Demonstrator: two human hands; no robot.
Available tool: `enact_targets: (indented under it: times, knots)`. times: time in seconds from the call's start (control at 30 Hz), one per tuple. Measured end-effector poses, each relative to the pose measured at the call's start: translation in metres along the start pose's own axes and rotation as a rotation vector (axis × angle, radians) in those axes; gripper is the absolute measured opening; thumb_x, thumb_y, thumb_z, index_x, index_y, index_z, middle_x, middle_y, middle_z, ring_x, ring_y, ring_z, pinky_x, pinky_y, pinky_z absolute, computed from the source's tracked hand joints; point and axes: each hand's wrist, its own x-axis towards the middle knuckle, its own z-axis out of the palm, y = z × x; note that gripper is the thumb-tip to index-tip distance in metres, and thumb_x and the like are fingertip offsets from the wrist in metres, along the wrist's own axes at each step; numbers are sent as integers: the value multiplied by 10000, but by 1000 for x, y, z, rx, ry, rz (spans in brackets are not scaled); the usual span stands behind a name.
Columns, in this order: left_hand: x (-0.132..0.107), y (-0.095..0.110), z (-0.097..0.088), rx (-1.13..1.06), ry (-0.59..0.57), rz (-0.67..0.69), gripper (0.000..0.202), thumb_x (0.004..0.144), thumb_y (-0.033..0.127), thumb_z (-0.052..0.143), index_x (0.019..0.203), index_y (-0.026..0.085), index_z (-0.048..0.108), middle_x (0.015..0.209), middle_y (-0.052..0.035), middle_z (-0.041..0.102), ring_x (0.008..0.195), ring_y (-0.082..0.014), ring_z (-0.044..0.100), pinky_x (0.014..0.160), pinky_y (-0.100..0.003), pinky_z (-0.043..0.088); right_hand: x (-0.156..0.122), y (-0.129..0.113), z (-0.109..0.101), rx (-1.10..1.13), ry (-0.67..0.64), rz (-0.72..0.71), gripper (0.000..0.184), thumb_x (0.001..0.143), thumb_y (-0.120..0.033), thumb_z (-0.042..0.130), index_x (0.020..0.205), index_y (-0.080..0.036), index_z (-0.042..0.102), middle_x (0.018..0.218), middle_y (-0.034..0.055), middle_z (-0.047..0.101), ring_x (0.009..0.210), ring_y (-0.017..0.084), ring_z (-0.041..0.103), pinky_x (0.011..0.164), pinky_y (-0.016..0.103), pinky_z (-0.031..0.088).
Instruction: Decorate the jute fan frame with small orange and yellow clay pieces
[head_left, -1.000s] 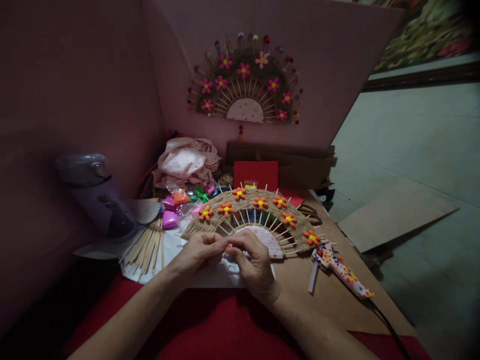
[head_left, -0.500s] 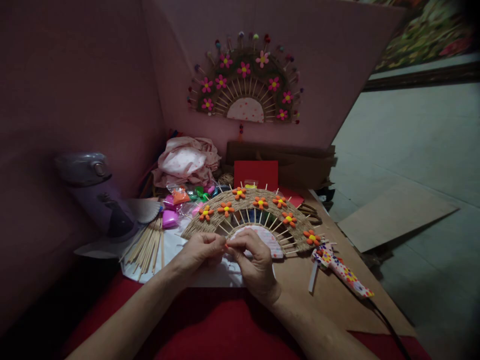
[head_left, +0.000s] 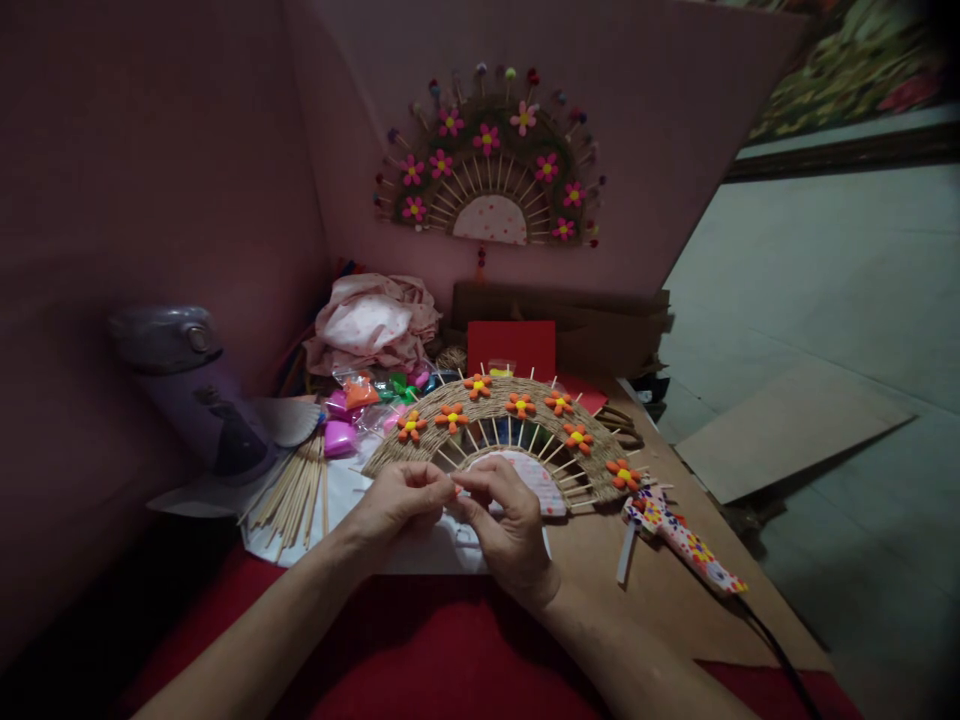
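Note:
My left hand (head_left: 409, 502) and my right hand (head_left: 508, 520) meet in front of the fan, fingertips pinched together. Between them is a tiny orange-red piece (head_left: 457, 490), possibly clay; mostly fingers cover it. Just behind lies a half-round fan (head_left: 435, 440) of woven twine over thin sticks, dotted with orange flowers (head_left: 520, 405) that have yellow centres. Its white inner half-disc (head_left: 536, 480) with reddish dots is partly hidden by my right hand. White paper (head_left: 450, 555) spreads below my hands.
A bundle of thin sticks (head_left: 292, 505) and a purple bottle (head_left: 199, 400) stand at left. Bagged coloured clay (head_left: 340, 438) and crumpled cloth (head_left: 375, 320) lie behind. A flower-patterned glue gun (head_left: 686, 545) with a cord rests at right on cardboard (head_left: 637, 610). A finished-looking fan (head_left: 491, 140) hangs on the pink wall.
My fingertips have shifted slightly around the small orange-red piece, both hands still pinched together. The fan and the other things have stayed put.

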Motion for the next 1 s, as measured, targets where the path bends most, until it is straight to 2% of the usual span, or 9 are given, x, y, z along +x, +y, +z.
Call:
enact_targets:
  times: [0.1, 0.2, 0.3, 0.5, 0.67, 0.73, 0.87, 1.0]
  knots:
    - [0, -1, -1, -7, -26, 5, 386, 640, 473, 725, 620, 126, 556, 417, 70, 367, 385, -36, 254, 390, -204, 146, 0, 3, 1, 44, 15, -14, 155, 800, -135, 628, 893, -239, 695, 806, 18, 521, 747, 138, 528, 617, 253, 449]
    - [1, -3, -2, 8, -22, 16, 352, 650, 441, 728, 654, 120, 585, 412, 77, 360, 379, -35, 241, 386, -205, 140, -1, 4, 2, 49, -10, -7, 273, 812, -135, 610, 1037, -277, 675, 826, 21, 521, 760, 140, 529, 630, 261, 460]
    - [2, -4, -3, 8, 4, 26, 352, 622, 414, 755, 600, 133, 545, 400, 81, 348, 379, -35, 243, 390, -205, 138, -1, 3, 1, 38, -35, -3, 343, 813, -142, 609, 1119, -293, 642, 850, 30, 533, 768, 146, 529, 625, 268, 461]
    - [1, -1, 0, -9, -58, -7, 434, 645, 530, 696, 585, 132, 535, 430, 59, 379, 392, -41, 258, 392, -206, 145, -1, 2, 1, 79, 12, 2, 250, 798, -143, 628, 975, -302, 705, 806, 15, 506, 745, 139, 521, 602, 258, 462]
    - [1, -2, -1, -30, -31, 17, 353, 648, 424, 737, 613, 135, 538, 431, 70, 368, 392, -34, 251, 395, -200, 146, -2, 4, 2, 66, -31, 22, 339, 792, -135, 634, 1087, -300, 661, 849, 28, 514, 775, 148, 518, 632, 270, 466]
    - [1, -2, -1, -34, -39, 14, 353, 637, 425, 746, 632, 136, 542, 430, 72, 372, 389, -35, 253, 393, -202, 145, -3, 4, 2, 78, -31, 9, 314, 795, -135, 630, 1056, -304, 672, 841, 23, 510, 771, 144, 520, 631, 265, 465]
    - [0, -1, 1, -47, -60, -17, 435, 626, 526, 714, 622, 127, 541, 448, 62, 386, 396, -33, 249, 396, -204, 134, -2, 2, 2, 87, 15, 13, 208, 796, -151, 632, 942, -282, 701, 808, 13, 506, 750, 136, 529, 616, 252, 465]
    - [-1, 1, 3, -39, -29, -13, 398, 604, 457, 757, 592, 131, 529, 424, 77, 347, 392, -30, 238, 396, -202, 132, 0, -2, 1, 34, -5, 21, 232, 794, -159, 634, 998, -258, 683, 826, 25, 526, 736, 140, 526, 607, 258, 462]
